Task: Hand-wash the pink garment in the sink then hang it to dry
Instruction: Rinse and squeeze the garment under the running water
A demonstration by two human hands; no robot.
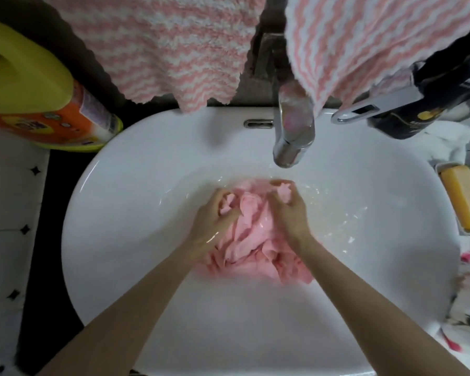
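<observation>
The yellow jug at upper left is cut by the frame's edge, its label too blurred to read. The striped towels run off the top. Folds of the pink garment hide fingertips of the left hand and right hand.

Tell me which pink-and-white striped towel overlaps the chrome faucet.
The right-hand pink-and-white striped towel: its lower corner overlaps the chrome faucet; the left-hand striped towel hangs clear of it.
</observation>
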